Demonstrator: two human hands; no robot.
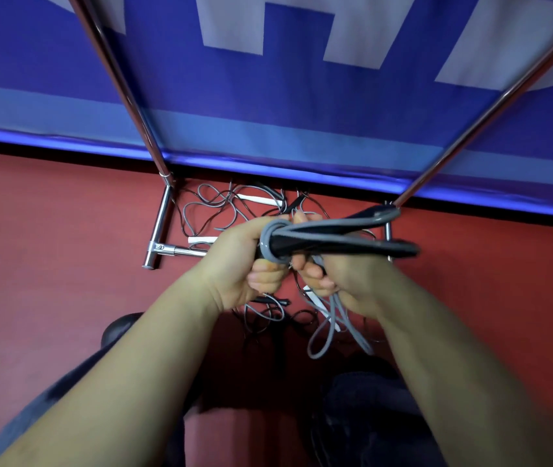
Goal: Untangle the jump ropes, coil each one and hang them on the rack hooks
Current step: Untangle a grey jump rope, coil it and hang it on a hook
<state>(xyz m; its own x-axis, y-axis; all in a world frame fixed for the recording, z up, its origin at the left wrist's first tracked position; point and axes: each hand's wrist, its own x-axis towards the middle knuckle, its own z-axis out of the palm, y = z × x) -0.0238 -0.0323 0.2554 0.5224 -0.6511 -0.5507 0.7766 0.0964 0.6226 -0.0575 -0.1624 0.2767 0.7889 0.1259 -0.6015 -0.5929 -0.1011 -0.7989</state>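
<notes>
The left hand (244,261) curls tight round the bundled end of the grey rope coil (329,235), and the right hand (332,281) pinches its loose tail. The bundle is above the floor tangle (234,205) by the rack's base bar (158,227). Wraps should probably stay snug, with the tail tucked before hanging.

A gym or sports hall: red sports floor (49,230), a blue banner (268,96) with large pale letters at 12 o'clock, a chrome rack (160,224), jump ropes (221,203) tangled beneath.
</notes>
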